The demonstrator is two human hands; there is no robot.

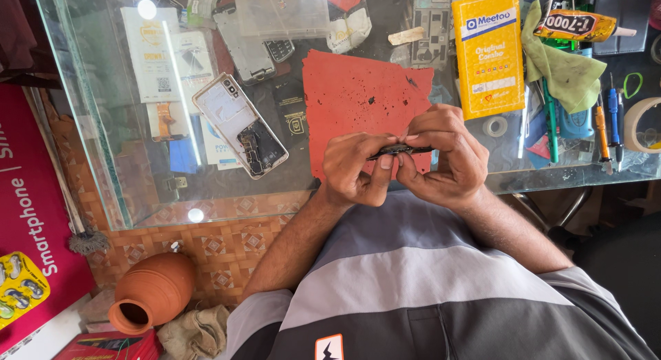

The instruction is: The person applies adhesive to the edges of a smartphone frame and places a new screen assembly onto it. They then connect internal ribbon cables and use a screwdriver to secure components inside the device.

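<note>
Both my hands hold a thin dark phone part (401, 150) edge-on above the near edge of a red work mat (358, 98). My left hand (354, 170) pinches its left end between thumb and fingers. My right hand (441, 157) grips its right end, fingers curled over the top. An opened phone (239, 124) with its back off and its insides showing lies on the glass to the left of the mat, apart from both hands.
The glass counter (131, 160) carries a yellow box (487, 53), a green cloth (564, 70), a glue tube (575, 26), screwdrivers (606, 122), a tape roll (644, 122) and a clear plastic case (279, 12). A clay pot (151, 291) lies on the patterned floor, lower left.
</note>
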